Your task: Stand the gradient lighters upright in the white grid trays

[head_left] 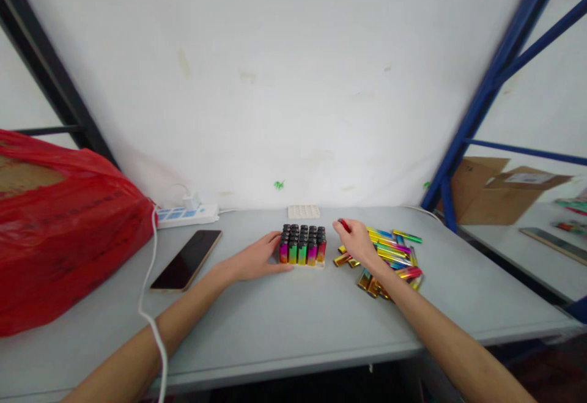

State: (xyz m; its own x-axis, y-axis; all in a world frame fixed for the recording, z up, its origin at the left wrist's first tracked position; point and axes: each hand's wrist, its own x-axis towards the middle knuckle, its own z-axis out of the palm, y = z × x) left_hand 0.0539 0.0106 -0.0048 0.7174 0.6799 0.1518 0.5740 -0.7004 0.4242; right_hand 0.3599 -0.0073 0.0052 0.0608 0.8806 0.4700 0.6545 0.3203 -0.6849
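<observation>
Filling step under way, by look of it: tray of lighters (pixel 302 245) stands upright mid-table (pixel 284 323), nearly full. Left hand (pixel 257 257) rests against tray's left side, fingers together, steadying. Right hand (pixel 358 245) above loose lighter pile (pixel 389 255), fingertips pinching red lighter (pixel 343 225). Next move likely needs lighter turned upright, lined up over free slot.

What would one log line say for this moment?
left hand: steadies tray of lighters | right hand: pinches red lighter | loose lighters: beside
</observation>
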